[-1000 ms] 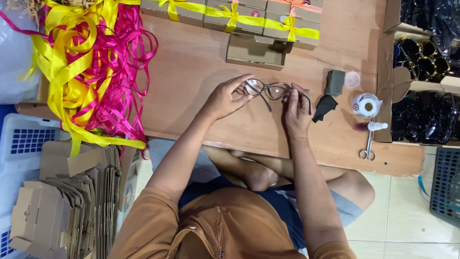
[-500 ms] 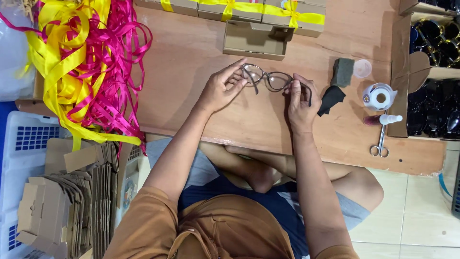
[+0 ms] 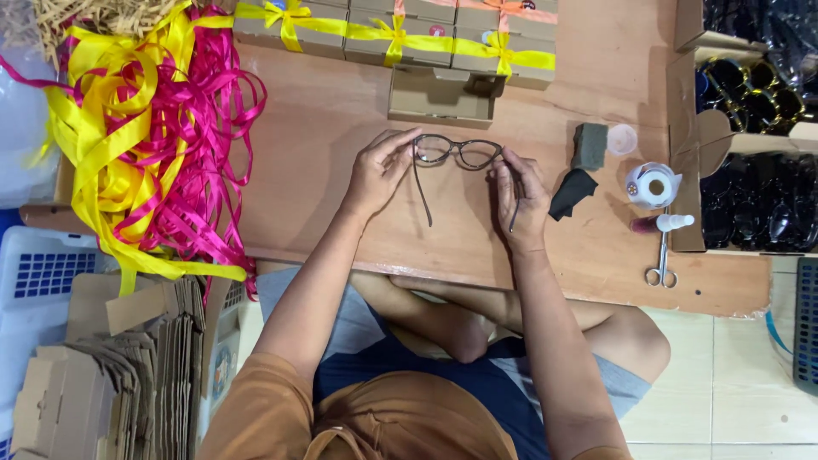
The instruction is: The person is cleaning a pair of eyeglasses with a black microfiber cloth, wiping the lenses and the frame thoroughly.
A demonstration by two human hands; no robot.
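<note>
A pair of dark-framed glasses [image 3: 457,152] is held over the wooden table [image 3: 341,128], both temple arms unfolded and pointing toward me. My left hand [image 3: 377,173] pinches the left corner of the frame. At the right corner, the fingers of my right hand [image 3: 520,198] grip the hinge. Just beyond the glasses sits an open brown cardboard box [image 3: 443,95].
Closed boxes tied with yellow ribbon [image 3: 392,34] line the far edge. A heap of yellow and pink ribbons [image 3: 145,145] lies left. A dark cloth [image 3: 571,193], tape roll [image 3: 652,185], small bottle [image 3: 663,223] and scissors [image 3: 662,264] lie right. Flat cardboard blanks [image 3: 111,375] stand lower left.
The temple arms of the glasses have swung open and now point toward me. Both hands stay on the frame's corners.
</note>
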